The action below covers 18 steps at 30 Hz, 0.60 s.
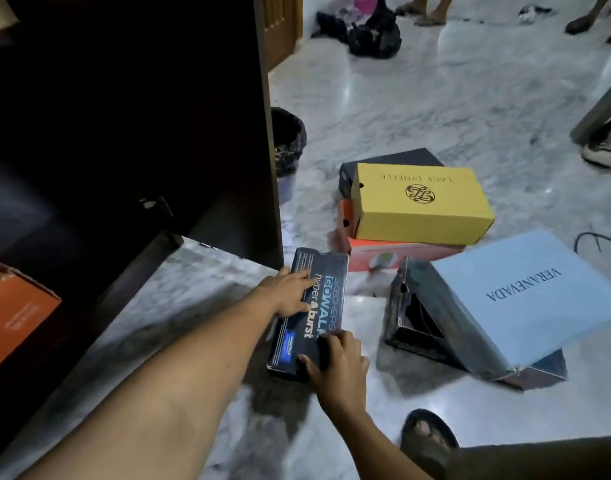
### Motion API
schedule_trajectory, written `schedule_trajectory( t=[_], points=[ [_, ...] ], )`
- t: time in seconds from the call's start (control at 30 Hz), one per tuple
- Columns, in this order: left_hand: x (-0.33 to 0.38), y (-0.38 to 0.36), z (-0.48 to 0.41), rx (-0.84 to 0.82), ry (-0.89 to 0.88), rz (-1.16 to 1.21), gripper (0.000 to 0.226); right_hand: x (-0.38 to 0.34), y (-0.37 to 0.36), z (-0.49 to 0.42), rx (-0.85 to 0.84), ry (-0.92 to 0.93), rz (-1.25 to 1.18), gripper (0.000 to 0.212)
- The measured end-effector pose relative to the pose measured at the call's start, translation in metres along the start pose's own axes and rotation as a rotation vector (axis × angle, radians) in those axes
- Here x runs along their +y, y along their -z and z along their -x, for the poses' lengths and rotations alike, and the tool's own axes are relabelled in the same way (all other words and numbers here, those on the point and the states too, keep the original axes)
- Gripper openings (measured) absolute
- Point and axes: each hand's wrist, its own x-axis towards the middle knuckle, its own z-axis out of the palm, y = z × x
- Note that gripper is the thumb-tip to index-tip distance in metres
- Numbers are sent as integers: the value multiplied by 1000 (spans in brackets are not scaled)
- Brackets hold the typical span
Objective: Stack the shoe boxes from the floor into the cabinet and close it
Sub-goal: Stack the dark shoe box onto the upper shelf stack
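A dark blue Skechers shoe box [323, 271] lies flat on the marble floor beside the open dark cabinet [158, 98]. My left hand [292, 292] rests palm-down on the box's far part, fingers spread over the lid. My right hand [337, 362] grips the box's near end, thumb on the side. Behind it a yellow box [422, 206] sits on an orange box [401, 252] and a black box [397, 159]. To the right a light blue lid [526, 296] leans tilted on an open dark box [411, 313].
An orange box [16, 313] stands inside the cabinet at lower left. A bin with a black bag [288, 143] stands by the cabinet's side. Black bags [373, 32] and other people's feet [425, 12] are at the far end. My sandalled foot [429, 434] is near.
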Motion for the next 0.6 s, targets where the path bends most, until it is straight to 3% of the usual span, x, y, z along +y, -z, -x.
schedule_trajectory(
  t=[0.3,0.4,0.47,0.6],
  points=[
    [18,-43,45,194,24,-17,76,54,24,27,40,296,253,38],
    [29,-63,65,231,52,-2,79,67,44,36,50,268,414,38],
    [34,-75,78,241,83,-7,80,68,57,36,-30,207,479,45],
    [35,-94,109,324,232,-19,74,55,64,16,-158,62,460,50]
  ],
)
